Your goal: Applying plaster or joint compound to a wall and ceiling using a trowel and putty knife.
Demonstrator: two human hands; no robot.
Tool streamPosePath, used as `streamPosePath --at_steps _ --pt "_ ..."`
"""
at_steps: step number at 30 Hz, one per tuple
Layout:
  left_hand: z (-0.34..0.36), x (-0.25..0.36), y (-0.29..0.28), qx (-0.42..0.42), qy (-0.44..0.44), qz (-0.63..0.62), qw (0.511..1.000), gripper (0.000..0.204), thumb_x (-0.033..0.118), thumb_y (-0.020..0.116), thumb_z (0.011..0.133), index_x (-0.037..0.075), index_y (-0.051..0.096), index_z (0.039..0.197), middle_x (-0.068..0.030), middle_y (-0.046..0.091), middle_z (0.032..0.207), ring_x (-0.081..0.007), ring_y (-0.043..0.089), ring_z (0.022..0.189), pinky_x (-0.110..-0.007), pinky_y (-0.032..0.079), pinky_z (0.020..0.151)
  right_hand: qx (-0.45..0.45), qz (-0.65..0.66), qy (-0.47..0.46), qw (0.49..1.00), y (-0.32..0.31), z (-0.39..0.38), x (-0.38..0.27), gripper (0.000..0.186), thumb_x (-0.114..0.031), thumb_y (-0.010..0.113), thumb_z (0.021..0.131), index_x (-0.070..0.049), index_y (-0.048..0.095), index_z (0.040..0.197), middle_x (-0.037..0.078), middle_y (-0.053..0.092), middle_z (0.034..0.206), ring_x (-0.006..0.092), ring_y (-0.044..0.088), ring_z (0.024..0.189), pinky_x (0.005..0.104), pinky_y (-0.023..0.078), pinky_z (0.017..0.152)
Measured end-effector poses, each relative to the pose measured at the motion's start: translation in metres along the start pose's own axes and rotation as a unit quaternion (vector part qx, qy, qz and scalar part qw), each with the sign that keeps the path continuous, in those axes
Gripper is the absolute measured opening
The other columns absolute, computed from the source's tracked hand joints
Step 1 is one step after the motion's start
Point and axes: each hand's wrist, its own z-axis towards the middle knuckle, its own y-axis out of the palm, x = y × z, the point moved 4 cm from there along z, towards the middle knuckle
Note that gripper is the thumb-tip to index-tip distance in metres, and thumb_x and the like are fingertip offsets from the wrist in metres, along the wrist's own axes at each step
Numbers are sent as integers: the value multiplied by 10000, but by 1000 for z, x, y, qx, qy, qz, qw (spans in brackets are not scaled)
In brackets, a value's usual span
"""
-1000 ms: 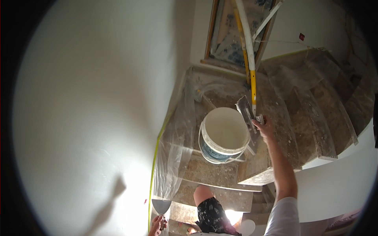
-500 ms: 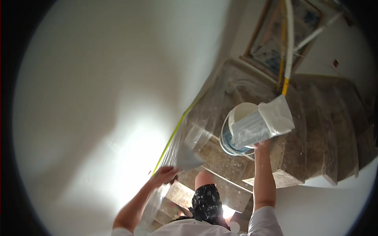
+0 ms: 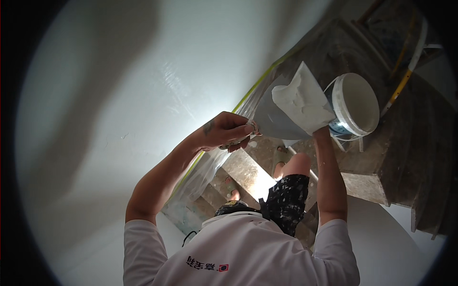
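- Plainly countable: two bare hands, one trowel (image 3: 292, 127), one putty knife (image 3: 265, 123), one bucket (image 3: 338, 101), one strip of yellow-green tape (image 3: 258, 84) along the wall (image 3: 119, 119).
- Trowel: above and right of centre, face up, one broad mass of white paste (image 3: 307, 97) across it.
- Bucket: upper right of frame, pale, on the stairs (image 3: 358, 161), just beside the trowel.
- Against half a second ago: bucket and stairs sit further up and right in view. Trowel, then across the bucket's mouth, now left of it. Knife, then well apart, now overlaps the trowel; can't tell whether blade touches plate.
- Left hand (image 3: 229, 131): centre of frame, fingers and thumb curled round the knife's handle.
- Right hand (image 3: 321, 134): right of centre, mostly hidden under the trowel; can't tell how far its fingers close.
- Hands apart, trowel between them.
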Motion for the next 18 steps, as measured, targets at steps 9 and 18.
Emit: streamPosePath --at_steps 9,18 --pt "-28 5 7 87 4 35 996 302 278 511 994 3 631 1031 -25 587 659 -55 476 478 -217 399 437 34 -89 194 976 11 -52 49 150 -145 671 850 -78 607 967 3 625 765 104 604 645 244 488 568" --pt "-67 -44 27 270 322 598 682 416 28 674 772 -9 527 1159 -132 621 975 -293 615 870 -412 478 769 -176 622 297 703 169 -127 112 277 -260 554 939 -27 489 1074 39 466 903 120 441 750 252 433 703"
